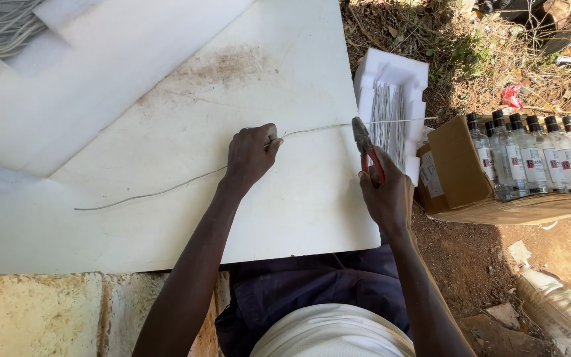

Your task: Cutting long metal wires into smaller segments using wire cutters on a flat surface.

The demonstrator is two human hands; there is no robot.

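Surroundings: one large white board (pixel 279 79) serving as counter, stained brown near its far middle; white foam sheets (pixel 87 59) stacked at its far left edge. Beyond the right edge, one white foam tray (pixel 394 69) holding a bundle of cut wire lengths (pixel 388 119), too many to count. Further right, one open cardboard box (pixel 460 165) on bare earth with a row of clear glass bottles (pixel 540 155), dark-capped; about eight visible, some cut off at the frame edge.

Wire (pixel 166 188): one long thin length, lying across the board from lower left to the tray at right, nothing across it.

Left hand (pixel 251 155): grip closed, fingers pressing and pinching the wire down against the board at mid-length.

Right hand (pixel 384 192): grip closed round the red handles of one pair of pliers (pixel 363 140); the jaws meet the wire just off the board's right edge.
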